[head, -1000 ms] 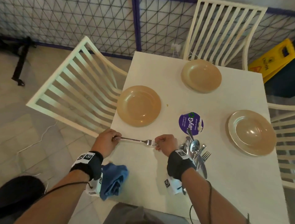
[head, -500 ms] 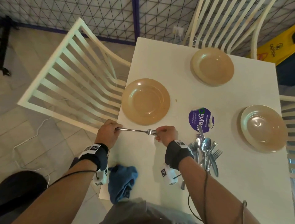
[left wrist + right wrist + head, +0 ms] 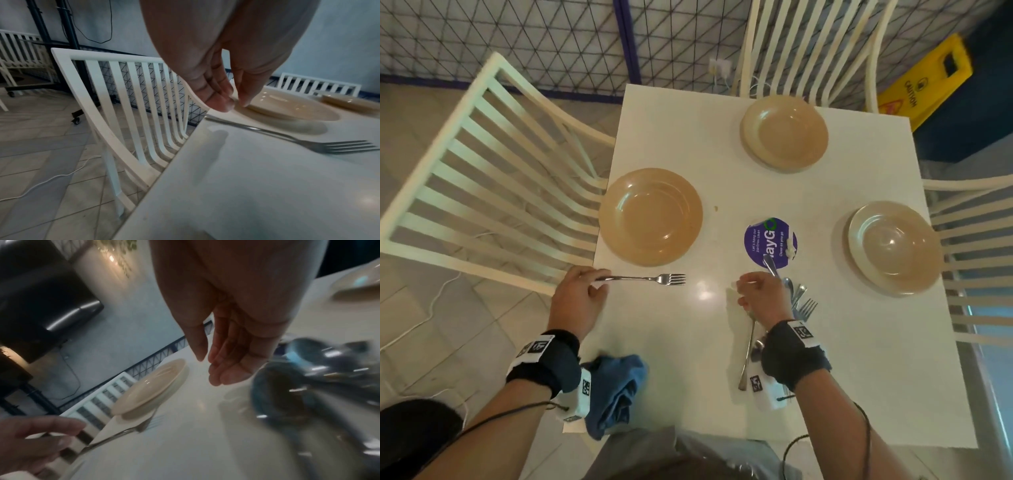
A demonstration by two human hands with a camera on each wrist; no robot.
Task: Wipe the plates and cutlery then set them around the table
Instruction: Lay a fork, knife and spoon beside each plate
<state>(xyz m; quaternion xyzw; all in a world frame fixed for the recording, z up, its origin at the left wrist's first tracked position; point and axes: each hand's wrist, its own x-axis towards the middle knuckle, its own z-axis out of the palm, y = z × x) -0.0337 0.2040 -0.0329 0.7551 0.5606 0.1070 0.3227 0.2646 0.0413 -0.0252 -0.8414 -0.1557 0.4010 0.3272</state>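
White tabletop (image 3: 722,377), three tan plates set by chairs. You're laying cutlery: the fork (image 3: 650,279) lies just below the plate (image 3: 650,216) at centre left. Your left hand (image 3: 578,301) hovers at the handle end, fingers loosely together; the wrist view suggests they've let go. Your right hand (image 3: 760,294), relaxed and empty, hangs over the cutlery pile (image 3: 799,301) at centre right. Next, pick one piece there; the blue cloth (image 3: 616,390) waits at lower left.

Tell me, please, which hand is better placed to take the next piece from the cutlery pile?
The right hand, probably: it hovers open right beside the cutlery pile. The left hand is across the table, fingers just above the laid fork beside the plate.
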